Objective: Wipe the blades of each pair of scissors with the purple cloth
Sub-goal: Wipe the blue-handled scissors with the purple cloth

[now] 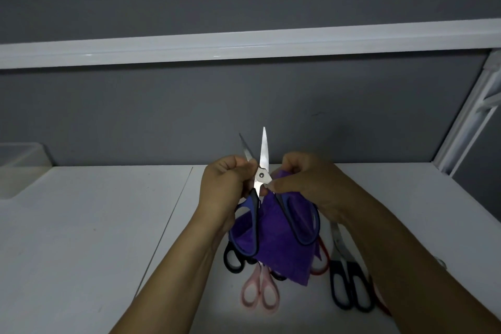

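I hold blue-and-black-handled scissors (262, 160) upright over the white table, blades slightly parted and pointing up. My left hand (225, 187) grips the left blade near the pivot. My right hand (306, 182) pinches the purple cloth (282, 241) against the scissors just below the pivot. The cloth hangs down behind the handles. Under my hands lie pink-handled scissors (260, 293), black-handled scissors (348, 279), another black handle (233, 259) and a red handle (321, 260), all partly hidden.
The white table (95, 225) has a seam running down its middle. A translucent plastic box (19, 168) stands at the back left. A white shelf rail (244, 46) crosses above, with a white frame post (469, 117) at the right. A grey wall is behind.
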